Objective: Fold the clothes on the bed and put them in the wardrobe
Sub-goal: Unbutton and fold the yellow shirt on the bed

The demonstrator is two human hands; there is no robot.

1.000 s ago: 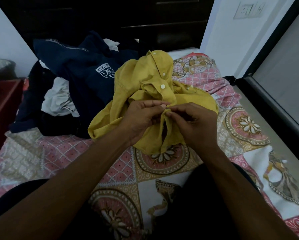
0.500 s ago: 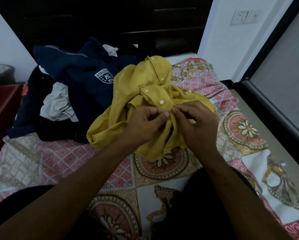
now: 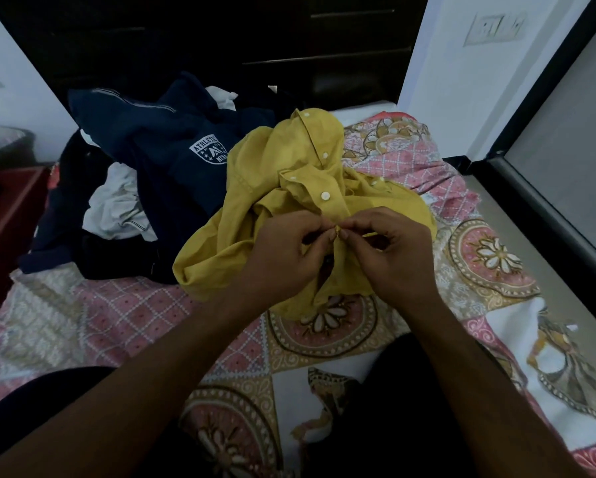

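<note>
Mustard button shirt (image 3: 265,188), crumpled, white buttons, placket pinched by both hands

the left hand (image 3: 282,260) and right hand (image 3: 398,260) are bare, with short nails (image 3: 331,235) showing right at the grip. back from the grip, the left forearm (image 3: 165,370) and right forearm (image 3: 469,370) run bare to the edge of view. below the grip, black clothing (image 3: 403,412) covers the lap and both legs.

Setting: home bedroom. Bed (image 3: 124,315) covered with a patterned pink, gold and white sheet; loose heap of clothes (image 3: 158,160) lying on it. Dark wardrobe (image 3: 220,46) behind the bed. Switch plate (image 3: 494,27) on the white wall.
</note>
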